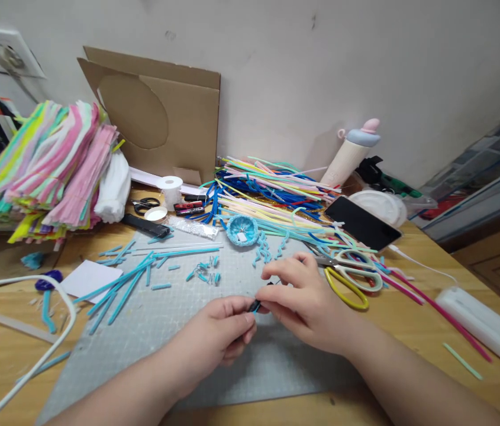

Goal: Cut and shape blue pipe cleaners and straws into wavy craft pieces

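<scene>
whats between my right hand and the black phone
In the head view, scissors with yellow and pale handles lie between the right hand, which pinches a small dark piece with the left hand, and the black phone.

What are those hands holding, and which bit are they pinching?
A tiny dark and blue piece, maybe pipe cleaner. The left hand pinches its lower end in its fingertips; the right hand pinches it just above.
</scene>
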